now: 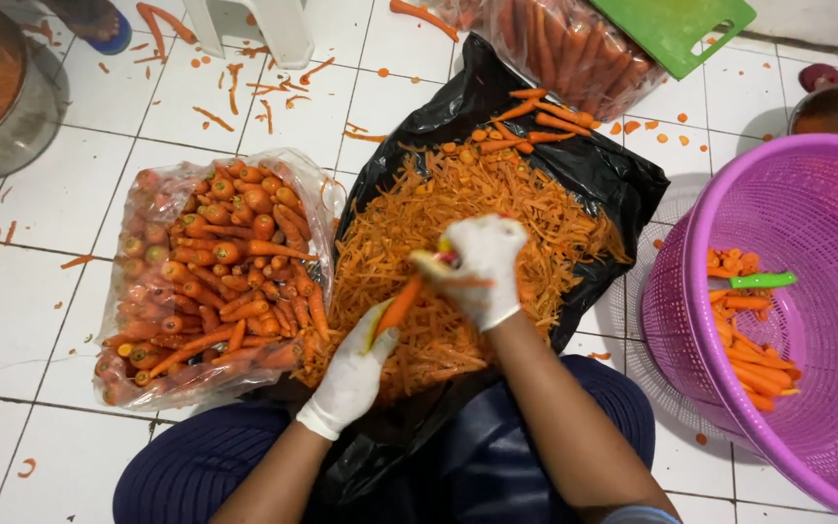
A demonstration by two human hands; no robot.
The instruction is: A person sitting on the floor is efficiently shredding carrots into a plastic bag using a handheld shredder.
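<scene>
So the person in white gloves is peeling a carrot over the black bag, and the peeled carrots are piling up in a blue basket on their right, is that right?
Not quite: the basket is purple, not blue, as the head view shows. The rest holds: both gloved hands, left hand and right hand, work a carrot over the black bag.

A white tiled floor (41,320) carries everything. On it lie a clear plastic bag of carrots (210,277), a black plastic sheet (594,175) and a purple plastic basket (807,213).

Head camera, looking steeply down from above the lap.

I have only this one view: it sits on the wearer's head and faces almost straight down at the tiled floor (41,320), close enough that both forearms enter from the bottom edge. It reaches from a clear bag of carrots (210,281) at left to a purple basket (807,204) at right.
</scene>
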